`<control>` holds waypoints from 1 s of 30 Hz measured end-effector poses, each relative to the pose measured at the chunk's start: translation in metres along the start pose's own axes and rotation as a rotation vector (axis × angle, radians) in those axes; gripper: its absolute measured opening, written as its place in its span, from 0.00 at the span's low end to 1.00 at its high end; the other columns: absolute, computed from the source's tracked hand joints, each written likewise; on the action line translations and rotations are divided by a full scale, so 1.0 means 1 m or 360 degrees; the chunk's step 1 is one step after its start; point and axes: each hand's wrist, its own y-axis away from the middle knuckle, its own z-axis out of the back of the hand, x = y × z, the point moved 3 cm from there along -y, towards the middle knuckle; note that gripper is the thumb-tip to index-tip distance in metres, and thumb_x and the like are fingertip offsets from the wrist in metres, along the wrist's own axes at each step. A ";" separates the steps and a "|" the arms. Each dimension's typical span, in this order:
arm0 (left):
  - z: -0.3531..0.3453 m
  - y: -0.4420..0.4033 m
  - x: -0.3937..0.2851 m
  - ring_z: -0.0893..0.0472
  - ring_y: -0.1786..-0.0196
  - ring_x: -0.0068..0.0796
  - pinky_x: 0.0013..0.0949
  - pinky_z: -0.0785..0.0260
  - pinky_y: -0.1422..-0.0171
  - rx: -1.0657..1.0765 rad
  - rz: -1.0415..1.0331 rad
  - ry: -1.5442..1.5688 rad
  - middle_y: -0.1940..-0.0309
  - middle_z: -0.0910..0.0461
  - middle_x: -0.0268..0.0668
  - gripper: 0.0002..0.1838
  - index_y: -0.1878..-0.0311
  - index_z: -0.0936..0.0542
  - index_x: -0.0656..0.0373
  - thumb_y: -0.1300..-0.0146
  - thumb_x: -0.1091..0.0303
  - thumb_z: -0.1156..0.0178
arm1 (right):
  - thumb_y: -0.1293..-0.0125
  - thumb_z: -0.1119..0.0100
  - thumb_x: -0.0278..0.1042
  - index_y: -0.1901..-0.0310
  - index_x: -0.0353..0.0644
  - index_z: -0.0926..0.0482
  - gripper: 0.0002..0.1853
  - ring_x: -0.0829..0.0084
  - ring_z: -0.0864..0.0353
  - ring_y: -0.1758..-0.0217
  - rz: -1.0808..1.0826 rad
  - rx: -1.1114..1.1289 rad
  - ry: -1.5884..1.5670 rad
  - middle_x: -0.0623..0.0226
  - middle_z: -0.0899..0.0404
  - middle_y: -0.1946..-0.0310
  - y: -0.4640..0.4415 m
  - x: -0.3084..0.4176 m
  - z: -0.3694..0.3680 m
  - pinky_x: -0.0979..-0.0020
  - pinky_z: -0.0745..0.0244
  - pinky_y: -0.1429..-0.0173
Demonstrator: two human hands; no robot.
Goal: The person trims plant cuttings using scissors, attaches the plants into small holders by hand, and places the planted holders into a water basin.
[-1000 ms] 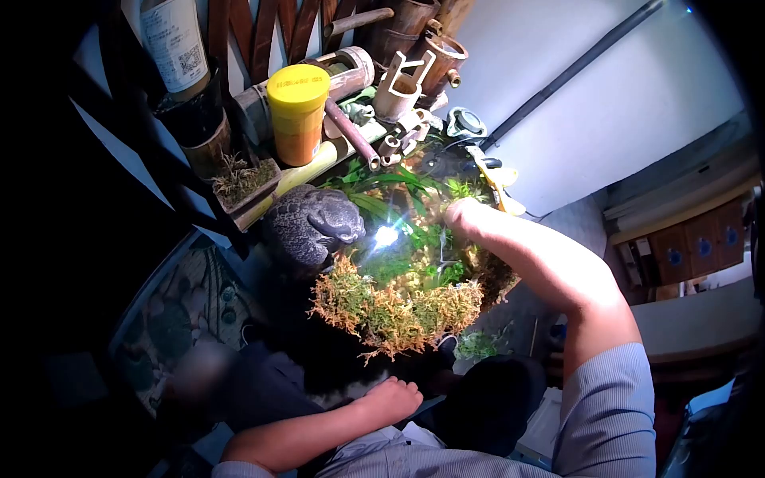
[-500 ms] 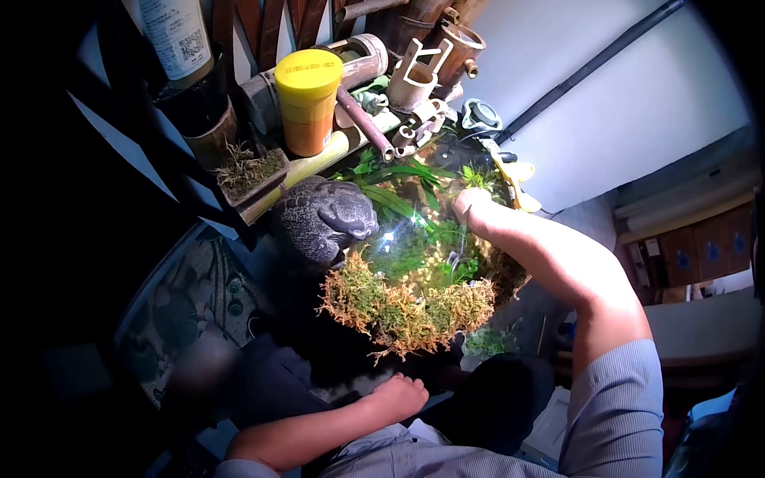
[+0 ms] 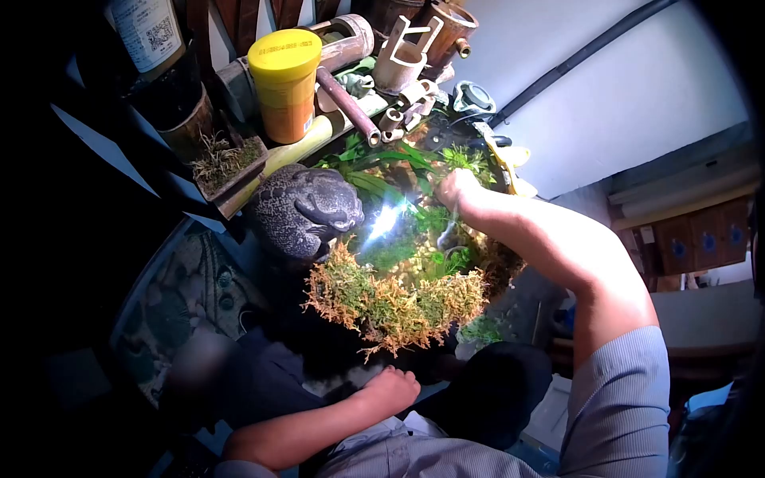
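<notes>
My right hand reaches over the planted water tank, beside bright green leaves. Glare washes it out and its fingers point away from me, so their grip is hidden. Below it lies clear water with green plants, pale gravel and a strong light reflection. Orange-green moss covers the near rim. Left of the water sits a dark carved stone animal figure. My left hand rests by my lap, fingers curled in, with nothing visible in it.
A yellow-lidded tub stands on a bamboo ledge at the back left, near bamboo pieces and a labelled bottle. Something yellow hangs at the tank's right edge. A dark pole crosses the pale wall.
The whole view has shifted slightly, so things appear farther left and up. The reflection on the water has grown brighter and larger. Both hands keep nearly the same places.
</notes>
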 end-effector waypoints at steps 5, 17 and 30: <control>-0.003 0.000 0.001 0.19 0.63 0.38 0.38 0.28 0.57 0.0015 0.0031 -0.0043 0.66 0.22 0.41 0.08 0.64 0.21 0.59 0.44 0.69 0.47 | 0.46 0.41 0.33 0.68 0.45 0.17 0.06 0.70 0.17 0.71 0.0043 -0.0054 0.0333 0.68 0.17 0.73 0.003 -0.001 -0.002 0.69 0.23 0.71; -0.014 0.006 0.004 0.19 0.63 0.36 0.37 0.30 0.59 0.0065 0.0111 -0.0131 0.66 0.23 0.39 0.09 0.62 0.22 0.59 0.45 0.69 0.47 | 0.50 0.40 0.44 0.68 0.44 0.17 0.13 0.58 0.18 0.67 0.0733 -0.0017 -0.0191 0.55 0.20 0.73 -0.002 -0.037 0.007 0.61 0.22 0.61; -0.005 0.008 0.005 0.19 0.59 0.37 0.38 0.31 0.58 0.0155 0.0177 -0.0101 0.62 0.22 0.40 0.10 0.60 0.19 0.57 0.41 0.69 0.48 | 0.50 0.46 0.32 0.83 0.43 0.24 0.08 0.61 0.23 0.75 0.1156 -0.0115 0.0048 0.59 0.24 0.81 0.008 0.053 0.045 0.65 0.23 0.66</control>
